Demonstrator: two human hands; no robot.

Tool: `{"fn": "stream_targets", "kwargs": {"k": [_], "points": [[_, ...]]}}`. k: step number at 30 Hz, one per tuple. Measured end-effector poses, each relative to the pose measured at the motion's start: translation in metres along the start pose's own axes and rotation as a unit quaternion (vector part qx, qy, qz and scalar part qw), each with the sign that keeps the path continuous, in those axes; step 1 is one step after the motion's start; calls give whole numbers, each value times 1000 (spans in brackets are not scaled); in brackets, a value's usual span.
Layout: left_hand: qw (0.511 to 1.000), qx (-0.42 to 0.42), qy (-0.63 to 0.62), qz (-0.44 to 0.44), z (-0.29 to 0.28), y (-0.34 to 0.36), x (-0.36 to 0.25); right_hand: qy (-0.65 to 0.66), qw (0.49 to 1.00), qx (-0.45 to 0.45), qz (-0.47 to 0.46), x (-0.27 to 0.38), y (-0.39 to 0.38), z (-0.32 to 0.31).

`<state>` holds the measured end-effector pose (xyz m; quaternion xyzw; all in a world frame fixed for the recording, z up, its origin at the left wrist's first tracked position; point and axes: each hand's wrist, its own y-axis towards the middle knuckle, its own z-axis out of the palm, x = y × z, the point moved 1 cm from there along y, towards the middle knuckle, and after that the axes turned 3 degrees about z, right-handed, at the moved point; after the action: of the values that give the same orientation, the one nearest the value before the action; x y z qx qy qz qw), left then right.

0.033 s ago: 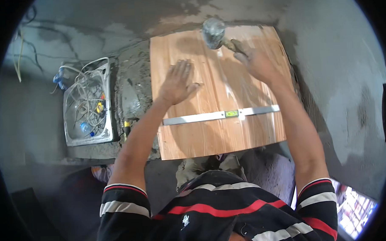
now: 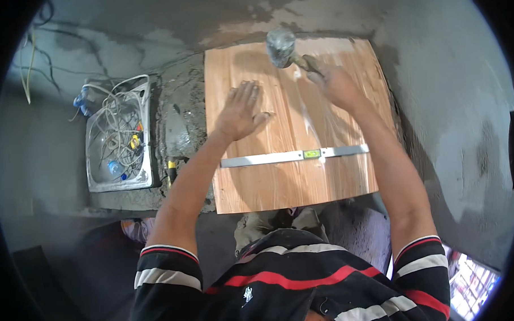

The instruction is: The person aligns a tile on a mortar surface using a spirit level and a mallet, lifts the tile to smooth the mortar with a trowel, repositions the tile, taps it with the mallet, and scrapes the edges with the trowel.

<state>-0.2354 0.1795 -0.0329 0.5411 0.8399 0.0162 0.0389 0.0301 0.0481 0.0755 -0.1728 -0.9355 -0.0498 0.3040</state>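
Note:
A large wood-patterned tile (image 2: 297, 184) lies on a grey mortar bed in front of me. Across it rests a long silver spirit level (image 2: 262, 159) with a green vial. My left hand (image 2: 241, 110) presses flat on the tile's upper left part, fingers spread. My right hand (image 2: 336, 84) grips the handle of a mallet (image 2: 280, 46), whose grey head is blurred over the tile's far edge.
Wet mortar (image 2: 182, 123) lies bare left of the tile, with a yellow-handled tool (image 2: 171, 170) at its near edge. Further left stands a white tray (image 2: 93, 169) full of cables and small parts. Grey cement surfaces surround everything.

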Motion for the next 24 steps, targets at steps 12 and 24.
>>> {"fn": "stream_targets", "kwargs": {"k": [12,24], "points": [[1000,-13,-22,-14,-4,-11,6,-76,995,65,23,55,65,75],[992,-46,-120,5,-13,10,-3,-134,988,67,34,24,84,93]]}}
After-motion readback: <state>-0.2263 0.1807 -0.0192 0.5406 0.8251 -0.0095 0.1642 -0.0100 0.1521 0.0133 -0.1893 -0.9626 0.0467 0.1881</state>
